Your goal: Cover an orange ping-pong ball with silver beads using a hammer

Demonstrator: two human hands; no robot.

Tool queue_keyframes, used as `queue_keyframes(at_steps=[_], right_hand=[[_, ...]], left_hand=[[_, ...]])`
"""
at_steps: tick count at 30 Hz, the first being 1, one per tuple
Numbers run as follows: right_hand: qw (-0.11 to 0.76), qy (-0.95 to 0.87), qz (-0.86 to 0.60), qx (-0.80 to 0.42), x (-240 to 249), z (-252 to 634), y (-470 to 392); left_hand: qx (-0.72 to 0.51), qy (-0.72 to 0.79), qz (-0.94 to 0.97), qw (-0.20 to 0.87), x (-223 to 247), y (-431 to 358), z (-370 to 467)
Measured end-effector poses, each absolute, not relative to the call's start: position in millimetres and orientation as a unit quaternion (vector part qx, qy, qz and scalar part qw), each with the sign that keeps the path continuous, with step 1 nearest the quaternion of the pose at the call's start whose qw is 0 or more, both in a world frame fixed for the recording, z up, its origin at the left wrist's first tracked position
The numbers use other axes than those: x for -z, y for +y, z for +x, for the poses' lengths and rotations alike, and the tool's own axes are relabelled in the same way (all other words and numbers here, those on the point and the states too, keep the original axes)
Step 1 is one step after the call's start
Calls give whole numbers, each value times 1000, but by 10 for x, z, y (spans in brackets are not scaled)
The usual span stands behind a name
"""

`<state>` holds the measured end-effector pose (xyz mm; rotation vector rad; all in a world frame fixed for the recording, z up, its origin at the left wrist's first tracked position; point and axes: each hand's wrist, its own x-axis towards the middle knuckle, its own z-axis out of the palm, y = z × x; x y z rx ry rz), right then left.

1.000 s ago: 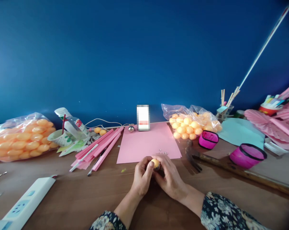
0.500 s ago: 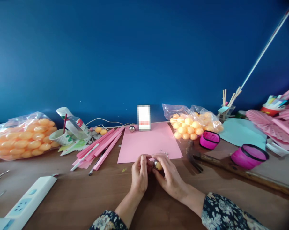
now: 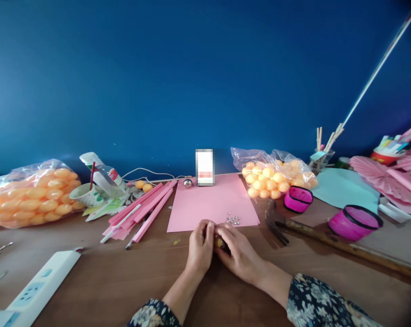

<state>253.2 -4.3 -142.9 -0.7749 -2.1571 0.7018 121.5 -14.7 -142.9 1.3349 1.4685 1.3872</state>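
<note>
Compared with the earlier frame, the round, yellow and dark ball (image 3: 220,243) was more hidden, held in the curled right hand (image 3: 240,254) above the brown wood-grain table (image 3: 124,277). The left hand (image 3: 200,247) had been brought against the right, its fingertips bunched; whether anything was pinched there could not be told. More small, shiny beads (image 3: 233,220) were exposed on the smooth, flat pink paper (image 3: 208,204). The rough-handled hammer (image 3: 314,234) was left unmoved.

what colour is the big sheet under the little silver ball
Pink, clearest in the head view.
</note>
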Motion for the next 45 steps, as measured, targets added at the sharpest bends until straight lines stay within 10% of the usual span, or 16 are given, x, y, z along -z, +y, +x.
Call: queue_keyframes(at_steps=[18, 45], right_hand=[[304, -853, -363, -219, 1472, 2528, -59], [502, -692, -426, -298, 1449, 2563, -8]], left_hand=[[-524, 585, 518, 339, 1463, -134, 1200], [-487, 570, 611, 253, 1439, -125, 1160]])
